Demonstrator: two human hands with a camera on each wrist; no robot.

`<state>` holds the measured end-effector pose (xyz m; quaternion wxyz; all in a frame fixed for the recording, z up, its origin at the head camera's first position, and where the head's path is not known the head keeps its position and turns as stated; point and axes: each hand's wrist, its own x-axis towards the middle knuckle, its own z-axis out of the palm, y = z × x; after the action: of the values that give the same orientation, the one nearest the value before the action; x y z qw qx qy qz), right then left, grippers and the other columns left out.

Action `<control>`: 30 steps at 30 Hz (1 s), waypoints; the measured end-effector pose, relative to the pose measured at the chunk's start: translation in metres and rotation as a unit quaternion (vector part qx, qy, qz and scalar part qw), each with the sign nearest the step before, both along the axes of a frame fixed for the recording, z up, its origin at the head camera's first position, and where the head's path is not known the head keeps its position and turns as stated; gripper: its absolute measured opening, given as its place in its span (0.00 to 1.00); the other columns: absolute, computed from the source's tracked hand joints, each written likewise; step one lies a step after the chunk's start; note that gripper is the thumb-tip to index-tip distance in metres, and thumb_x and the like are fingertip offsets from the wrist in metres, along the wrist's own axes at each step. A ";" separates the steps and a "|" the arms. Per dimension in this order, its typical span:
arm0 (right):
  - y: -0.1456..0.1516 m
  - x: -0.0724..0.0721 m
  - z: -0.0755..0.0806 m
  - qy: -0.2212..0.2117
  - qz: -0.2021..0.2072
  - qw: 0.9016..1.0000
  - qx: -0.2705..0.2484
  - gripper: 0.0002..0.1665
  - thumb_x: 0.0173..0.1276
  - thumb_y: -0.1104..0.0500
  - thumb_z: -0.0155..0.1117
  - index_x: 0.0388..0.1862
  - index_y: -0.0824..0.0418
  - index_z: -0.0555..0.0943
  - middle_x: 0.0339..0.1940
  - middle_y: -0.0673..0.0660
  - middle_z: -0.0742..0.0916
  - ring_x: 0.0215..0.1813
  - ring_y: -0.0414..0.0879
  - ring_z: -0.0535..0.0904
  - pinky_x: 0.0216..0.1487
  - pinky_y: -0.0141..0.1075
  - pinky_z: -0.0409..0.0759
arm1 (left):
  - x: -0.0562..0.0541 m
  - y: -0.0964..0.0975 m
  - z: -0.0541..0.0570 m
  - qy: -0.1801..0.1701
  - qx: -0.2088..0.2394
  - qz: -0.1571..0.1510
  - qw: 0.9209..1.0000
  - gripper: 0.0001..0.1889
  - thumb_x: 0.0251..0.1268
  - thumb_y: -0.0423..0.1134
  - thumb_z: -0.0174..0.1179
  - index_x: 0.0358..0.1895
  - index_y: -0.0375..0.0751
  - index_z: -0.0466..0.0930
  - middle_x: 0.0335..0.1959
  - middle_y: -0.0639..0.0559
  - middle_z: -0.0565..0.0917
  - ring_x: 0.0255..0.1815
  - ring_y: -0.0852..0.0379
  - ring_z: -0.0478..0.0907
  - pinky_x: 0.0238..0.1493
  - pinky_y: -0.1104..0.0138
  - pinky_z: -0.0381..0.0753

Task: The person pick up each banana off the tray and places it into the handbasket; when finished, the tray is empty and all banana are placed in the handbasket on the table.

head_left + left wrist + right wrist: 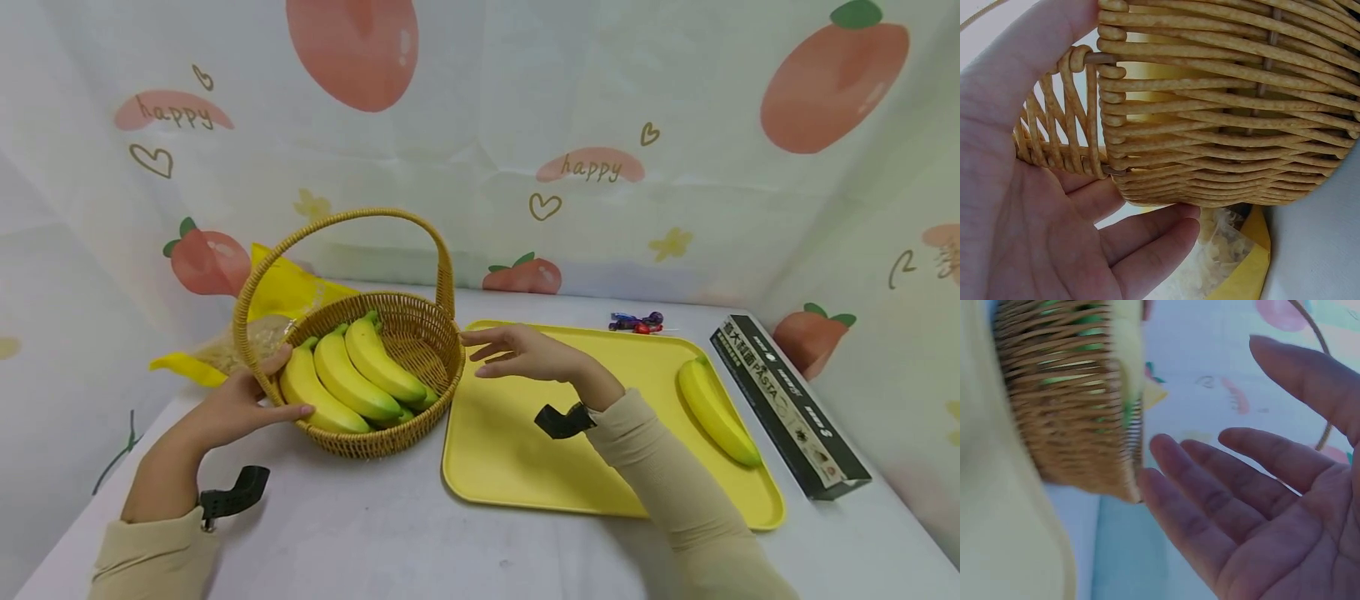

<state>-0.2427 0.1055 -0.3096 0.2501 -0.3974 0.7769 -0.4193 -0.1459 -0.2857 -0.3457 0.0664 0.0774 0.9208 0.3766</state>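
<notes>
A woven wicker basket (360, 446) with a tall arched handle holds several yellow bananas (352, 371). My left hand (228, 408) grips the basket's left side at the foot of the handle, its thumb over the rim onto a banana. In the left wrist view, the fingers (1154, 250) of that hand lie behind the weave on the outer side. My right hand (528, 354) is beside the basket's right rim with fingers extended. In the right wrist view its fingertips (1163, 447) come close to the basket edge; whether they touch, I cannot tell.
Right of the basket lies a yellow tray (540, 450) with a single banana (716, 412) on it. A black pasta box (787, 408) borders the tray. Small wrapped candies (637, 322) lie behind it, and a yellow bag (288, 287) stands behind the basket.
</notes>
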 end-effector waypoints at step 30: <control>0.140 0.053 -0.047 0.012 -0.229 0.967 -0.111 0.30 0.68 0.62 0.57 0.66 0.72 0.64 0.58 0.39 0.78 0.57 0.33 0.76 0.52 0.25 0.75 | 0.001 0.001 0.001 0.005 -0.006 -0.001 1.000 0.52 0.56 0.53 0.63 0.74 0.39 0.36 0.70 0.30 0.55 0.62 0.34 0.64 0.57 0.43 0.69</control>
<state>-0.1894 0.2454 -0.3568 0.0918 -0.2391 0.7988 -0.5443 -0.1447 -0.2849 -0.3447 0.0622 0.0798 0.9233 0.3704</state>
